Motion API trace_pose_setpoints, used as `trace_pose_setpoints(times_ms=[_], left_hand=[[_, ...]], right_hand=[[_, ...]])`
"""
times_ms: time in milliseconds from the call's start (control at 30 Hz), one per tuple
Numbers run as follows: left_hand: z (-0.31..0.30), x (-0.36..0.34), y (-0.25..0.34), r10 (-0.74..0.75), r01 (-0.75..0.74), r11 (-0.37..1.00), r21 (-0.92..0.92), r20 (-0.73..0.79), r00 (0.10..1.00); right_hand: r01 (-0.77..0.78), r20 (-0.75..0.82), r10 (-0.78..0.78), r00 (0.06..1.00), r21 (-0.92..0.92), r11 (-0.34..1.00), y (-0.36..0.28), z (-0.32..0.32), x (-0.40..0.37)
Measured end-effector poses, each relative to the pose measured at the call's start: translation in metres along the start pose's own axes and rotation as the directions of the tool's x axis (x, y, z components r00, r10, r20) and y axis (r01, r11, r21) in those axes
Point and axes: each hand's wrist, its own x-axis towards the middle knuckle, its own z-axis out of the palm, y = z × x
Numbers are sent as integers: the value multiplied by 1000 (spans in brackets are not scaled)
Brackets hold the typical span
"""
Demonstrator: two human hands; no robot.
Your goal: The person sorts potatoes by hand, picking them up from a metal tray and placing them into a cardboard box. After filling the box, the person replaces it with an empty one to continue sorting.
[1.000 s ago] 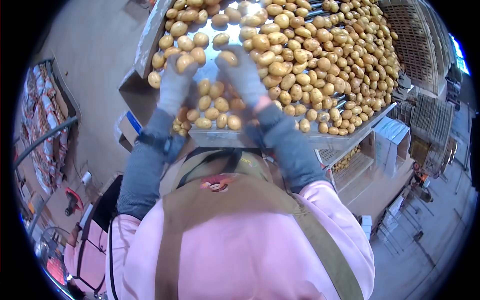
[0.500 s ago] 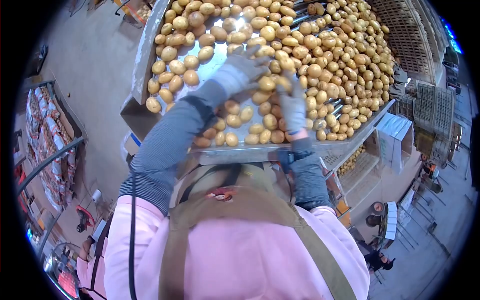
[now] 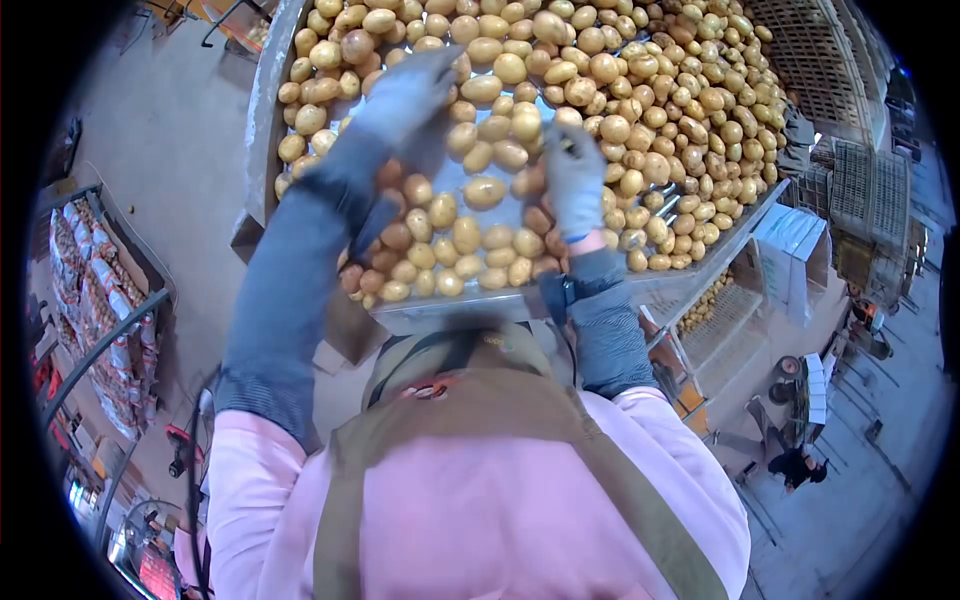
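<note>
Many yellow-brown potatoes (image 3: 484, 192) lie loose on a metal sorting table (image 3: 450, 312) in front of me. My left hand (image 3: 410, 95), in a pale glove, reaches over the potatoes on the left side. Its fingers are stretched out and slightly blurred, and I see nothing held in them. On the right, my gloved right hand (image 3: 576, 185) is at the edge of the thick potato pile. Its fingers are curled around a small dark and yellowish spot; what that is I cannot make out. Several potatoes lie close together between the hands and along the near rim.
Raised metal sides border the table. A plastic crate (image 3: 815, 65) stands at the far right, with a white box (image 3: 790, 250) below it. Filled sacks (image 3: 95, 320) lie on a rack at the left. A person (image 3: 795, 465) is far off at the lower right.
My left hand has moved left and away from me, apart from the right hand. More potatoes now lie near the front rim. The right hand has shifted only slightly.
</note>
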Motion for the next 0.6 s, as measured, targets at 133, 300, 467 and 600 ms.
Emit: trace_pose_setpoints(times_ms=[133, 300, 467, 600], left_hand=[[29, 56, 21, -261, 158, 941, 300, 345, 902], [27, 49, -12, 67, -169, 952, 254, 367, 928], [6, -34, 54, -455, 532, 571, -626, 298, 839], [12, -115, 150, 345, -245, 928, -280, 405, 847]], right_hand=[[-39, -106, 85, 991, 377, 925, 9, -38, 30], [452, 136, -439, 888, -427, 783, 15, -71, -21], [-666, 507, 434, 745, 516, 540, 9, -69, -91], [-306, 493, 38, 869, 475, 825, 27, -57, -130]])
